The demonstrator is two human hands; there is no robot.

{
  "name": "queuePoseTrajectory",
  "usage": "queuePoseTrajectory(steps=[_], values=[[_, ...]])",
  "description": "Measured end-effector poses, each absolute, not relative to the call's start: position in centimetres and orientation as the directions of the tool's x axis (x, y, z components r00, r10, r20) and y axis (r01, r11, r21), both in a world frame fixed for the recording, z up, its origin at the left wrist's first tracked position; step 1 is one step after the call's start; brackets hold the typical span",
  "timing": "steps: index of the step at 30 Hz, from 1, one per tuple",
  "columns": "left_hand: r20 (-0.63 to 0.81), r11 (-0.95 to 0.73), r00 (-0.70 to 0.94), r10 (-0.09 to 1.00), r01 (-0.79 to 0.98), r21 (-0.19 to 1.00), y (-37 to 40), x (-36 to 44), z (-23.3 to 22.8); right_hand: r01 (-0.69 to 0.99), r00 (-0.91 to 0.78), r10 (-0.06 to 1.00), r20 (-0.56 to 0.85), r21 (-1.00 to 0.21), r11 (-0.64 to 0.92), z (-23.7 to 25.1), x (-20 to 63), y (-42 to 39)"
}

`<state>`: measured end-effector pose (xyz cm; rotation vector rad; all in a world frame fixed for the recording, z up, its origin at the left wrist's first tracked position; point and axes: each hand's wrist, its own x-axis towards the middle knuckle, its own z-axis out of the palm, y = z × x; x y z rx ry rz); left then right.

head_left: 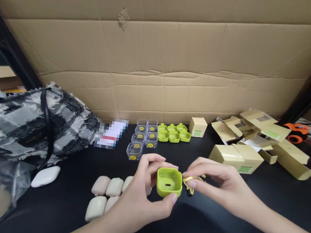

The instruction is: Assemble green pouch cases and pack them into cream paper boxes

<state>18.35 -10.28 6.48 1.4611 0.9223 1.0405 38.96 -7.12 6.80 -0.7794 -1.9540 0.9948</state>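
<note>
So my left hand (146,193) has its grip clamped on the green case (169,179), thumb on the near right corner, fingers on the left. The open side faces me, and it looks lifted off the tabletop (214,232). My right hand (218,185) has its grip pinched on a yellow strap (188,179), right beside the case's right edge. Can't tell if the strap is attached.

What worries me: the case looks smooth and I've only got it by the edges, so a sideways push from my right fingers could spin it or pop it loose. The strap's bunched up, and I reckon it could twist or snag if I pinch too far from the end. There's a small dark bit hanging under it that I can't make out.

Also, my left forearm covers some pale cases (115,187). If I drop that elbow without looking, I could knock 1 or 2 askew.
</note>
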Motion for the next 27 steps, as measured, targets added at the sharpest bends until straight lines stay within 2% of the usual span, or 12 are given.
queuePoseTrajectory(steps=[3,6,9,12,16,21,23,27], values=[[0.124,-0.138,0.307,0.943,0.024,0.99,-10.8,18.8,5.8,0.18,-0.467,0.786,0.405,-0.827,0.533,6.7,39.0,-7.3],[0.151,-0.182,0.273,0.95,0.094,0.979,-11.3,19.1,5.2,0.188,-0.369,0.802,0.47,-0.807,0.56,6.6,38.9,-7.4],[0.167,-0.181,0.232,0.958,0.039,0.983,-11.6,19.4,4.8,0.16,-0.283,0.788,0.546,-0.783,0.6,6.4,38.8,-7.6],[0.151,-0.164,0.235,0.96,0.039,0.986,-11.3,19.4,4.8,0.169,-0.338,0.695,0.635,-0.686,0.708,6.4,38.8,-7.8],[0.107,-0.135,0.295,0.95,0.077,0.988,-11.0,19.3,5.1,0.198,-0.409,0.612,0.676,-0.589,0.783,6.4,38.7,-8.0],[0.036,-0.022,0.27,0.962,-0.055,0.998,-11.5,19.6,5.0,0.206,-0.429,0.575,0.697,-0.545,0.813,6.2,38.6,-8.3],[0.018,0.021,0.313,0.95,-0.119,0.993,-11.4,19.6,4.9,0.209,-0.454,0.568,0.687,-0.537,0.817,6.2,38.5,-8.3],[-0.065,0.16,0.338,0.939,-0.26,0.952,-11.1,19.4,5.3,0.256,-0.43,0.636,0.641,-0.589,0.766,6.2,38.3,-8.2]])
